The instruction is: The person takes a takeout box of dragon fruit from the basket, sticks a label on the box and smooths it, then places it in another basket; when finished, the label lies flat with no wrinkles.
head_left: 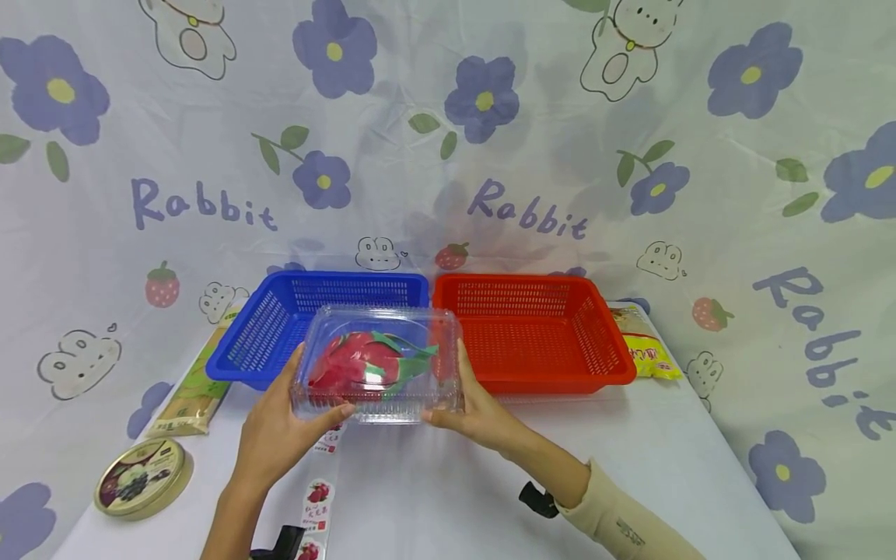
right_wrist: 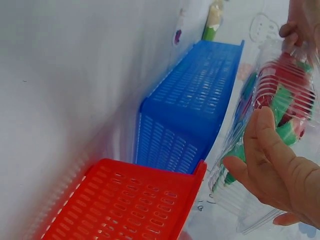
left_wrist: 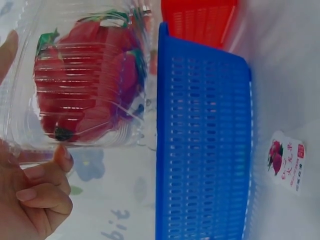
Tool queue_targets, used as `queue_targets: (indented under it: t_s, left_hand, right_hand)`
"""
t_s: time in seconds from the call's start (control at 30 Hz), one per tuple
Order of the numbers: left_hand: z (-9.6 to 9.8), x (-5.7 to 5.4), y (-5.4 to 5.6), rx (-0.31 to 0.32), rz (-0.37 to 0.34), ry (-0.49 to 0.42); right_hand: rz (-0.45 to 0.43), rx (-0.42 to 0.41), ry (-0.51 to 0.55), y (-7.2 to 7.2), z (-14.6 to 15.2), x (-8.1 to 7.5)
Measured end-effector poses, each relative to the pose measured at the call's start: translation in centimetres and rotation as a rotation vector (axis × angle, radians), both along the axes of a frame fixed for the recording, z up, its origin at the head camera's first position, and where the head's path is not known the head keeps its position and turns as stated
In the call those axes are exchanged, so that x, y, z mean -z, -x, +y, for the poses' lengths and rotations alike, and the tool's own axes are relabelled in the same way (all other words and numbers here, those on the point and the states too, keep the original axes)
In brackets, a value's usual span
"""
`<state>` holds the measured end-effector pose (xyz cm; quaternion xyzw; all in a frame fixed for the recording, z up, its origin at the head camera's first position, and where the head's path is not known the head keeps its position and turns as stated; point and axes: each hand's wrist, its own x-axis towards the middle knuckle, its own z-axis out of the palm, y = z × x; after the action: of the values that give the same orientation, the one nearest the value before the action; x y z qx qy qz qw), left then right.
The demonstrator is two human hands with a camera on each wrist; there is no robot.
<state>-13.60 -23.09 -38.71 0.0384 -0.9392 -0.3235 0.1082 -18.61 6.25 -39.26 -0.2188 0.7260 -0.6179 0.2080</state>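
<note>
While the dragon fruit (head_left: 360,362) is already contained in the clear box (head_left: 392,408), the box is not yet set down, and whether it is labelled cannot be told; a label strip (head_left: 317,502) is seen on the worktop (head_left: 427,498). Between the left grip (head_left: 280,428) and the right grip (head_left: 479,412), the box is held raised by opposite ends, near the blue basket (head_left: 245,338).

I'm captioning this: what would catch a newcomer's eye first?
Probably the red dragon fruit in the clear plastic box, held centrally by the left hand and right hand. Next, the blue basket behind it to the left, and the red basket to the right.
</note>
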Motion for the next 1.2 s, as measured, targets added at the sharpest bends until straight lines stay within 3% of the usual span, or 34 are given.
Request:
queue_targets:
  t_s: [0.5, 1.2]
  left_hand:
    - [0.6, 0.7, -1.3, -0.006, -0.04, -0.018]
    - [1.6, 1.1, -3.0, -0.013, -0.011, -0.027]
  right_hand:
    - [0.014, -0.032, 0.025, -1.3, 0.7, 0.8]
    - [0.006, -0.017, 0.074, -3.0, 1.3, 1.3]
